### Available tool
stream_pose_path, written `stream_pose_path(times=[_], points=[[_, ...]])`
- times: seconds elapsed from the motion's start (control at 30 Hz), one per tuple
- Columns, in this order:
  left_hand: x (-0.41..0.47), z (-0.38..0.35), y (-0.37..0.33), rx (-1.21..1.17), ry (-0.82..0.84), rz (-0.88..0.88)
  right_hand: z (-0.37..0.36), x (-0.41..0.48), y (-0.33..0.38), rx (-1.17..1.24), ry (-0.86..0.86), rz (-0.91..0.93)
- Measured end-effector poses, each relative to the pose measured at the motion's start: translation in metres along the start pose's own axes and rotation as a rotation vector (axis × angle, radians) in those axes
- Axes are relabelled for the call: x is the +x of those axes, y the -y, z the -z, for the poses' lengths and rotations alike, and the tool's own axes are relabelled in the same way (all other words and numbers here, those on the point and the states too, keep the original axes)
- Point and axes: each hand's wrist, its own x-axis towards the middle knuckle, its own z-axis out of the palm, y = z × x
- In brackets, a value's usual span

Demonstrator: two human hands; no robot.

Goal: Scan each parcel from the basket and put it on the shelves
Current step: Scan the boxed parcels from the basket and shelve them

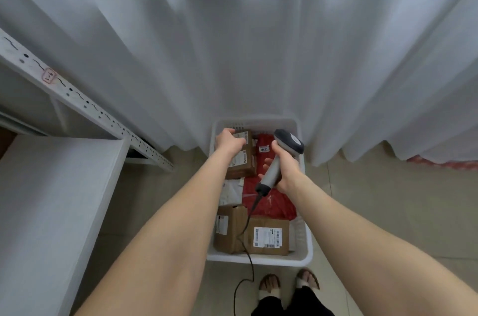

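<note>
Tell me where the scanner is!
In the head view, just right of centre: the right hand holds the scanner over the red parcel in the basket, beside the left hand gripping a brown box.

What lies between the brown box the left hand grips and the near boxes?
In the head view, a white mailer and a red bag fill that stretch.

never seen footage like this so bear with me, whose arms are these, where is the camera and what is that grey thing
No machine here. The one picture comes from a camera worn on a person's head, so the arms are their own. A white basket on the floor holds brown boxes and red bags. The left hand grips a brown parcel at the basket's far end. The right hand holds a grey barcode scanner on a black cable. White shelves stand at the left.
</note>
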Motion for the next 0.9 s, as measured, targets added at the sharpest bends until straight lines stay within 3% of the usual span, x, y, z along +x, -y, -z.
stream_pose_path(times=[0.47,0.67,0.9], points=[[0.212,-0.149,0.158,-0.438,-0.067,0.35,0.018,0.287,-0.063,-0.158,-0.02,-0.058],[0.27,-0.193,0.207,-0.684,-0.057,0.411,0.012,0.367,-0.095,-0.18,0.08,-0.061],[0.318,-0.236,0.244,-0.971,0.068,0.511,0.002,0.423,-0.124,-0.132,0.225,-0.08]])
